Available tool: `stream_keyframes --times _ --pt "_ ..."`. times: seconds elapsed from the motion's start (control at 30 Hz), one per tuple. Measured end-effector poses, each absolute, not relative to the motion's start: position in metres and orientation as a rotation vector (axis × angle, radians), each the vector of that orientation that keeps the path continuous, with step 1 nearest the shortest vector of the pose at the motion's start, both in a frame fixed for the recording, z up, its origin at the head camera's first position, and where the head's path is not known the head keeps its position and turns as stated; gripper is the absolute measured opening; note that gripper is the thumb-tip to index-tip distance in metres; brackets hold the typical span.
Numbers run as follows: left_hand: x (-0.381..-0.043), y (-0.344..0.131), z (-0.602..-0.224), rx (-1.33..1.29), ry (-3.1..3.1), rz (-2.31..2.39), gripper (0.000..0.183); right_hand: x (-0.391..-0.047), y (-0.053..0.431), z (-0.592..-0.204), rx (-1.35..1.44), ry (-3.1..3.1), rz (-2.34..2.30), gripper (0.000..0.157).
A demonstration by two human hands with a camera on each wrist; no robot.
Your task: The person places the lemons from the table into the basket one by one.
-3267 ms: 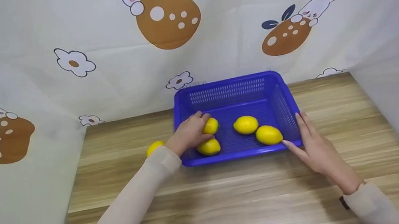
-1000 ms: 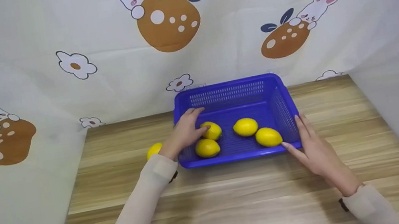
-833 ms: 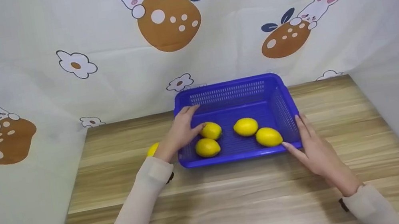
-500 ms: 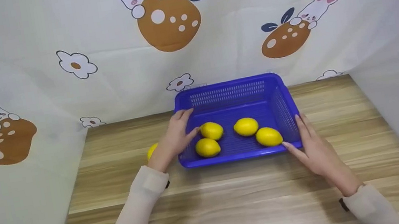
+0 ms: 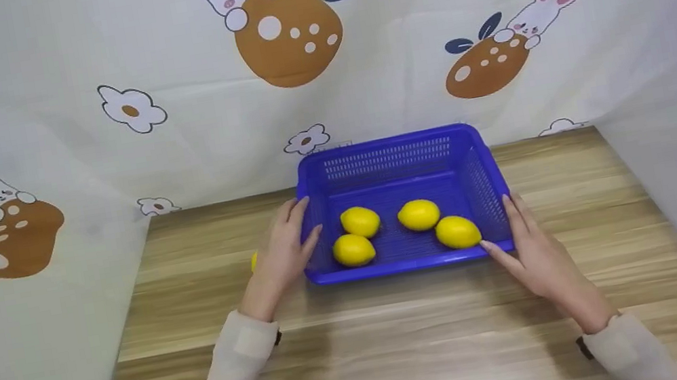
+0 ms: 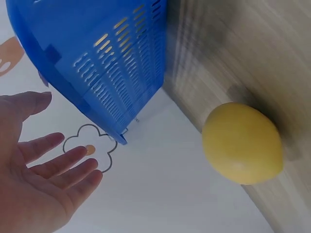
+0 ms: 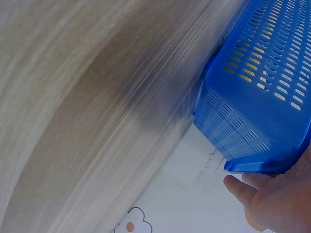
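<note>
Several yellow lemons lie in a blue plastic basket [image 5: 411, 263]. At its left side are an upper lemon [image 5: 360, 222] and a lower lemon [image 5: 354, 250]; farther right are a lemon [image 5: 419, 215] and another lemon [image 5: 458, 232] close together. My left hand [image 5: 279, 251] holds nothing, its fingers spread at the basket's left rim. Outside the basket, one more lemon [image 6: 242, 143] sits on the table, mostly hidden behind that hand in the head view. My right hand [image 5: 543, 259] touches the front right corner, straight fingers along the outer right side and thumb on the front rim.
The wooden table [image 5: 421, 355] carries the basket near its back edge. A pale cloth [image 5: 200, 144] printed with rabbits and flowers hangs behind and along both sides.
My left hand has let go of a lemon inside the basket and moved left, out to the rim. The right hand has stayed at the corner.
</note>
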State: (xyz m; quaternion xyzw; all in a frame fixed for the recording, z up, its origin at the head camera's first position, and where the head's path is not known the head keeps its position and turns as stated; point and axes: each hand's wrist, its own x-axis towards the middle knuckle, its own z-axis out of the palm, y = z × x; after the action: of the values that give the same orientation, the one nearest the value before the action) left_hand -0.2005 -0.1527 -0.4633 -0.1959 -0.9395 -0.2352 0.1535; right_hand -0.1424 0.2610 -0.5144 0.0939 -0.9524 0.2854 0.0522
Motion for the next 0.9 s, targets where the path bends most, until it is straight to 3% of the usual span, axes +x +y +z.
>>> stream_keyframes --times 0.9 --pt "-0.184 -0.190 -0.492 -0.363 -2.690 -0.630 0.051 -0.142 0.262 -0.514 0.286 -2.900 0.853 0.085"
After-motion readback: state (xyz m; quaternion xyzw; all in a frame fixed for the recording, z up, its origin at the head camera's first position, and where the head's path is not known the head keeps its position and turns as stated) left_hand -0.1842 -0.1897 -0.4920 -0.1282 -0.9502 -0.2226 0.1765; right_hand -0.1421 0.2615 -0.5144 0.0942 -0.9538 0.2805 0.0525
